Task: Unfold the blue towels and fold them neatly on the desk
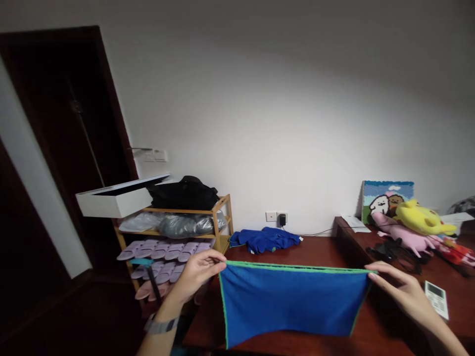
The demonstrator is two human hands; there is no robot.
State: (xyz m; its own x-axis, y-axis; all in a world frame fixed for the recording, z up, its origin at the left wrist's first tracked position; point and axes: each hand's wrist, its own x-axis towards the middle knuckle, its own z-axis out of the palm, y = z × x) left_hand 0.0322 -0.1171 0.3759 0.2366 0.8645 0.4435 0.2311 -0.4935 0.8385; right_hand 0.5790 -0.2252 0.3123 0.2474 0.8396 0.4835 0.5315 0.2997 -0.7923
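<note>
A blue cloth (293, 299) with green edging hangs stretched between my two hands, its top edge nearly level and looking folded double. My left hand (200, 273) pinches the upper left corner between thumb and fingers. At the upper right corner, my right hand (399, 284) holds the cloth the same way. The lower edge hangs over the reddish-brown table (315, 243), and I cannot tell whether it touches. Behind it, near the wall, lies a crumpled pile of blue cloth (269, 240) with some green edging.
On the left stands a wooden rack (215, 217) with purple slippers (159, 248), a black bag (183, 193) and a white box (115, 202). To the right, a higher surface bears plush toys (419, 217), a picture (388, 198) and a white remote (437, 299). A plugged-in adapter (282, 219) trails a cable.
</note>
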